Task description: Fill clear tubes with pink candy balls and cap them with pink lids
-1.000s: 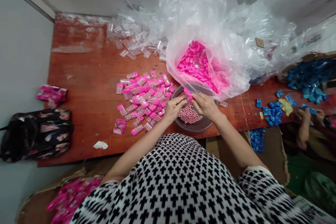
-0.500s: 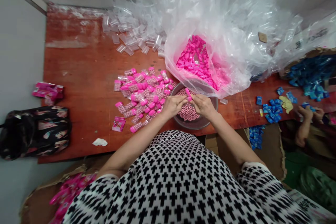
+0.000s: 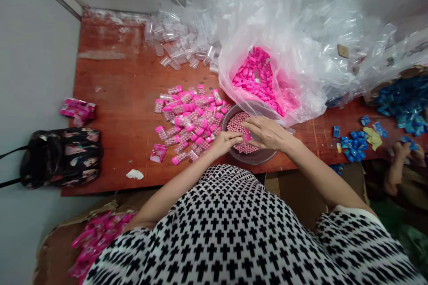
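Observation:
My left hand (image 3: 226,141) and my right hand (image 3: 267,132) meet over a round bowl (image 3: 257,156) of small pink candy balls. Together they pinch a small pink-capped tube (image 3: 248,137), which is mostly hidden by the fingers. My right hand lies palm down over the bowl with fingers curled. Just left of the bowl lies a pile of filled pink-capped tubes (image 3: 190,116). Behind the bowl an open clear plastic bag holds loose pink caps (image 3: 256,75).
Empty clear tubes (image 3: 180,46) lie at the table's back. A black floral bag (image 3: 60,156) and pink packets (image 3: 77,110) sit at left. Blue wrapped items (image 3: 356,144) lie at right, where another person's hands (image 3: 406,153) work. A box of pink packets (image 3: 96,238) stands below the red table (image 3: 117,89).
Both hands have dropped from above the bowl's far rim down onto the candy balls, and my right hand has turned palm down over the tube.

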`<state>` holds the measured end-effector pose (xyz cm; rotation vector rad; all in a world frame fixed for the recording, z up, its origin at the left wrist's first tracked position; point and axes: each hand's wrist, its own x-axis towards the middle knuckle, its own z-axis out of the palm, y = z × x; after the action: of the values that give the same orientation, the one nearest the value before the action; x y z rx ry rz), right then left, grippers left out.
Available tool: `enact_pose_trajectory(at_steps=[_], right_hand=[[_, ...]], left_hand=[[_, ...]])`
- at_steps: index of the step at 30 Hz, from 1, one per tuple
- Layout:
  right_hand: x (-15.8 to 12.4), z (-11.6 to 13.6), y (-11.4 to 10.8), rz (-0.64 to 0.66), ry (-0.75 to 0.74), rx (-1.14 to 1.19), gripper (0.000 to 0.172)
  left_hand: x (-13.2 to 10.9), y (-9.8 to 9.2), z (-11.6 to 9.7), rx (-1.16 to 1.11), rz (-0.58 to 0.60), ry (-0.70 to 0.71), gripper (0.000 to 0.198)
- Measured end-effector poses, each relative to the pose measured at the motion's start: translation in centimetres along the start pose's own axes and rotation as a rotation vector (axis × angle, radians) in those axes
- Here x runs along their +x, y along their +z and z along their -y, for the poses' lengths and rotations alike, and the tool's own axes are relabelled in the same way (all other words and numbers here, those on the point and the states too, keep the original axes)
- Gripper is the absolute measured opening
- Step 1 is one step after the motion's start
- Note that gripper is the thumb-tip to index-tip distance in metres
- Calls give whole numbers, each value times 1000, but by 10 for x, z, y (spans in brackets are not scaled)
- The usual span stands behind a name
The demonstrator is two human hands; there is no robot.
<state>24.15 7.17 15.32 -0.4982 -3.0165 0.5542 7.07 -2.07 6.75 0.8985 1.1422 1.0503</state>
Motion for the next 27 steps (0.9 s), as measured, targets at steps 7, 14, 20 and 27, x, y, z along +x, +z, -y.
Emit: enact_pose_trajectory(at_steps=[7,14,20,27], right_hand=[[-6,16,51,-238,292,-3,73],[6,20,76,-378,487,-17,71],[14,13,81,-306,558,-37,63],[40,6,84,-284,345,89,82]], left_hand=[[7,10,0,-336,-286,-91,32],[15,27,-6,-360,-376,-88,31],[20,25,4,-362,-390,-94,30],[23,-7,8,-268,-519,-96,40]])
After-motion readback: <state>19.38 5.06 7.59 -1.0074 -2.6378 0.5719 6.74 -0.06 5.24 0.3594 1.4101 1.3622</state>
